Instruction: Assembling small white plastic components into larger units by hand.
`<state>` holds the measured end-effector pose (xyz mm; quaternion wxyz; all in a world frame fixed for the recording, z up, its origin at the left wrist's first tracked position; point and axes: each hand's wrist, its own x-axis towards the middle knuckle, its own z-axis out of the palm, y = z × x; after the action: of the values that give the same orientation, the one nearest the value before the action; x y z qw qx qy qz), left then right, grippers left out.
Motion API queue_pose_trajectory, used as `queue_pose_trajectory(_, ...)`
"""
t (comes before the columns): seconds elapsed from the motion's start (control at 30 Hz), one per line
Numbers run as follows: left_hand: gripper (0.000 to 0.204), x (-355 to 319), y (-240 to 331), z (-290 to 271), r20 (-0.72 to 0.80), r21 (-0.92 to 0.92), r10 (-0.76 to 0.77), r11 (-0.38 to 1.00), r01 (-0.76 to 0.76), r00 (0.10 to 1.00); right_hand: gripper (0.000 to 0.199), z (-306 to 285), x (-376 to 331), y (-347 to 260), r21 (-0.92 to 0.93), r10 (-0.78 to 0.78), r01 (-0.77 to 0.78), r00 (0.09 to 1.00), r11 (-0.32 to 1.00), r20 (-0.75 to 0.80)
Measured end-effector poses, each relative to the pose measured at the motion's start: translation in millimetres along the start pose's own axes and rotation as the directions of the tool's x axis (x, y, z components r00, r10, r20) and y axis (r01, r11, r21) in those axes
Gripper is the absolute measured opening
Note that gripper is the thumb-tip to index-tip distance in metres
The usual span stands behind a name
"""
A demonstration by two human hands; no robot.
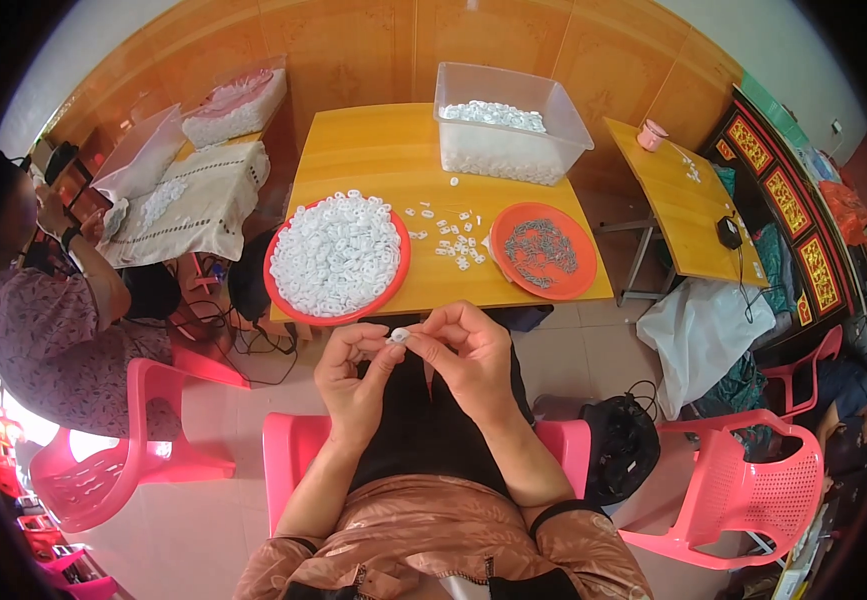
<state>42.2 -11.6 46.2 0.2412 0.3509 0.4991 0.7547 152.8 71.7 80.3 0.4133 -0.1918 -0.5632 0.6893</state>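
Well, nearest on my feed, the left hand [356,370] and right hand [466,362] both pinch a small white piece [399,336] between fingertips, just short of the yellow table [353,140]. Beyond them I see a red basin [337,321] heaped with white pieces [335,255], a red tray [559,286] of grey parts [541,256], and farther back, a translucent bin [565,145].

Orange-brown panelled wall [513,40], pale tiled floor [203,525], yellow tables [353,150], pink plastic chairs [768,485], bright light at left
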Motion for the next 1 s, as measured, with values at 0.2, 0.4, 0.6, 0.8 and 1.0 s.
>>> queue_pose_trajectory(0.2, 0.034, 19.7, 0.0, -13.4, 0.298, -0.013, 0.047, 0.999, -0.046, 0.954, 0.018, -7.0, 2.3, 6.5, 0.203, 0.154, -0.161, 0.987, 0.966, 0.052)
queue_pose_trajectory(0.4, 0.038, 16.6, -7.0, -15.2, 0.421, -0.148, 0.049, 0.989, 0.016, 0.906, 0.027, -8.2, 1.7, 14.5, 0.314, 0.2, -0.234, 0.97, 0.92, 0.137)
queue_pose_trajectory(0.6, 0.035, 14.0, -9.5, -13.4, 0.34, -0.055, 0.099, 0.995, -0.085, 0.935, 0.027, -5.4, 1.8, 15.6, 0.352, 0.225, -0.257, 0.966, 0.9, 0.129)
queue_pose_trajectory(0.8, 0.031, 10.2, -12.5, -7.1, 0.262, -0.197, 0.019, 0.98, 0.034, 0.965, 0.011, -3.6, 3.4, 12.0, 0.233, 0.217, -0.25, 0.963, 0.94, 0.159)
queue_pose_trajectory(1.0, 0.03, 7.0, -14.5, -4.4, 0.236, -0.203, -0.034, 0.975, 0.084, 0.971, 0.025, -0.1, 1.8, 10.8, -0.019, 0.184, -0.185, 0.951, 0.983, 0.247)
